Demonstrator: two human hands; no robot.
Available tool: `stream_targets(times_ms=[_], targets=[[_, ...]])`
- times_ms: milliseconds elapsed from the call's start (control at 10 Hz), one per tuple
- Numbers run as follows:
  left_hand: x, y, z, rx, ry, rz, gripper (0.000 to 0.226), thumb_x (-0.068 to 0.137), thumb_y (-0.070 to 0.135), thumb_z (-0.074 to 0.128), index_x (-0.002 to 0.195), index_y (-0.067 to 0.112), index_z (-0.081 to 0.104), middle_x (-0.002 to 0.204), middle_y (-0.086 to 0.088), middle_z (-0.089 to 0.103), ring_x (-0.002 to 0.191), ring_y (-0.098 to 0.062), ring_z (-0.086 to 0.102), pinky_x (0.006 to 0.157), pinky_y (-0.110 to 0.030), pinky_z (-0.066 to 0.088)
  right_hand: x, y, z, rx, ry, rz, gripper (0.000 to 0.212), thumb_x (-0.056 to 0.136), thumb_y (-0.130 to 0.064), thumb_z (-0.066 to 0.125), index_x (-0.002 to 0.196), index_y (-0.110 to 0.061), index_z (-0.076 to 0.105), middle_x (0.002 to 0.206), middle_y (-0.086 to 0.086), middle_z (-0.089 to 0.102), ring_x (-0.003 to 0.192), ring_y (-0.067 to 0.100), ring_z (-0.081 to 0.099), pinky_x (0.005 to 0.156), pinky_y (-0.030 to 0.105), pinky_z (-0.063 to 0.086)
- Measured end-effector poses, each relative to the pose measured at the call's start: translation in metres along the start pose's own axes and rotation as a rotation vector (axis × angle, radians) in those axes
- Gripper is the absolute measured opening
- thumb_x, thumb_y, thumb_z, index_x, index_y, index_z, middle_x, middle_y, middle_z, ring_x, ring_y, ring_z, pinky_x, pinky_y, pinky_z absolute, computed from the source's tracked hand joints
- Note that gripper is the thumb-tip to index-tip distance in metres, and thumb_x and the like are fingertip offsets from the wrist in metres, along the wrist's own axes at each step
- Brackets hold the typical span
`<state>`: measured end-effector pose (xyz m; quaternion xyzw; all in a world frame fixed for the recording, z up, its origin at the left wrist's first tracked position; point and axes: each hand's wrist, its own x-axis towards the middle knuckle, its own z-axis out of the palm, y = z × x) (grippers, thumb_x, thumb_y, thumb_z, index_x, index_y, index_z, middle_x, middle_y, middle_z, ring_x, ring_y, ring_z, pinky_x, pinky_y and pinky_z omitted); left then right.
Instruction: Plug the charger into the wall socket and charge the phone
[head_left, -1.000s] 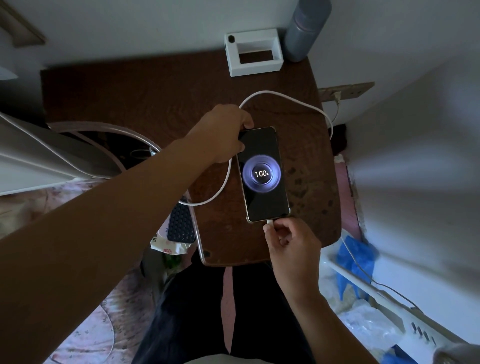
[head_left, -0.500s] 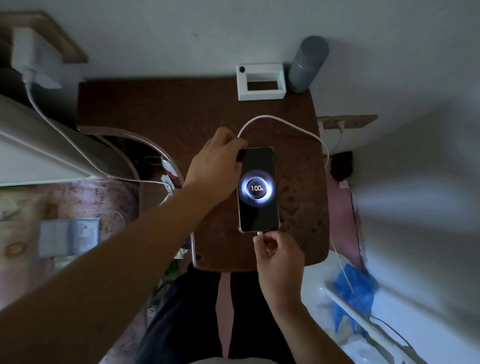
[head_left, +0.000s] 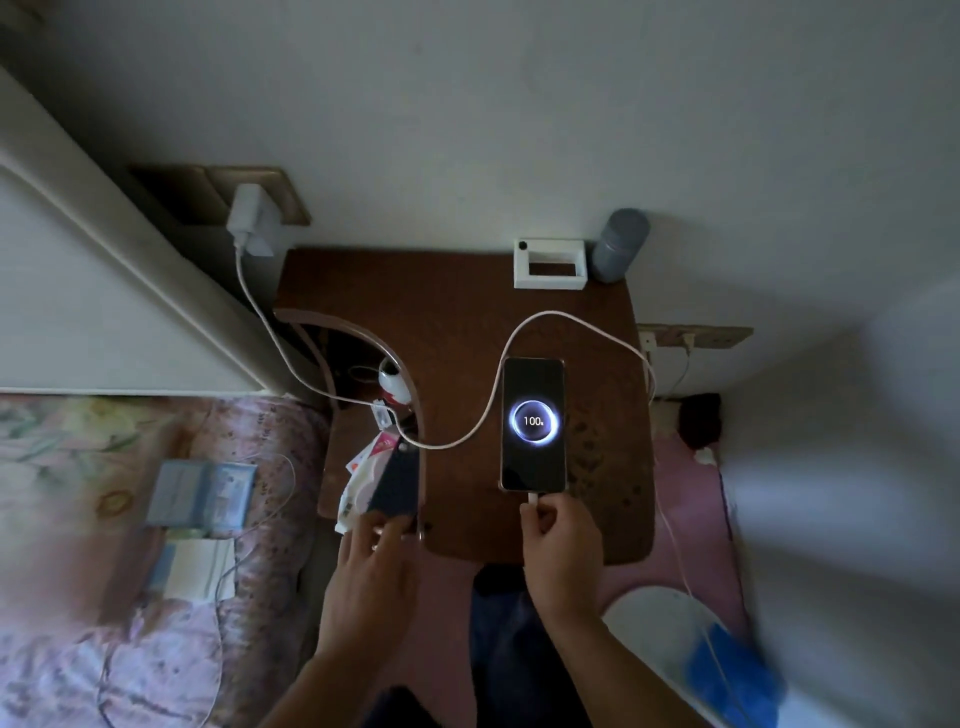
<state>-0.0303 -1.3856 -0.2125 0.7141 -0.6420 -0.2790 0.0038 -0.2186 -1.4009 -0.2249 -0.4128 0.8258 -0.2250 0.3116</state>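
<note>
The phone (head_left: 532, 423) lies face up on the dark wooden bedside table (head_left: 457, 322), its screen lit with a ring and "100". A white cable (head_left: 571, 319) loops across the table from the phone's near end back to the white charger (head_left: 248, 218), which sits in the wall socket (head_left: 283, 200) at upper left. My right hand (head_left: 558, 540) pinches the cable's plug at the phone's bottom edge. My left hand (head_left: 371, 566) hovers off the table's near left edge, fingers apart and holding nothing, close to a dark flat object (head_left: 395, 486).
A white box frame (head_left: 550, 263) and a grey cylinder (head_left: 620, 251) stand at the table's back. A bed with floral cover (head_left: 104, 571) and a blue packet (head_left: 200, 493) lies left. Another wall socket (head_left: 696, 336) is right, a white bowl-like shape (head_left: 660, 629) lower right.
My left hand has let go of the phone's top and drawn back to the table's near left edge. The view has pulled back and tilted, showing the charger in the socket.
</note>
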Motion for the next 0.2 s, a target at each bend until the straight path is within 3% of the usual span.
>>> stream_targets(times_ms=[100,200], targets=[[-0.012,-0.025,0.008,0.072,-0.11,-0.051,0.045,0.089,0.025,0.049,0.134,0.028,0.044,0.134,0.002,0.039,0.122,-0.021,0.042,0.079,-0.033,0.052,-0.008,0.001,-0.001,-0.006,0.032,-0.017,0.017,0.093,-0.025,0.062,0.094,-0.008,0.067,0.093,0.007,0.066,0.075,0.016,0.059,0.064,0.027,0.045],[-0.021,-0.043,0.007,0.143,-0.189,-0.013,0.044,0.09,0.027,0.048,0.134,0.029,0.044,0.131,0.001,0.038,0.122,-0.02,0.041,0.086,-0.032,0.051,-0.028,0.0,-0.002,-0.123,0.082,-0.033,0.018,0.093,-0.025,0.061,0.102,-0.011,0.065,0.102,0.005,0.062,0.082,0.018,0.061,0.066,0.027,0.046]])
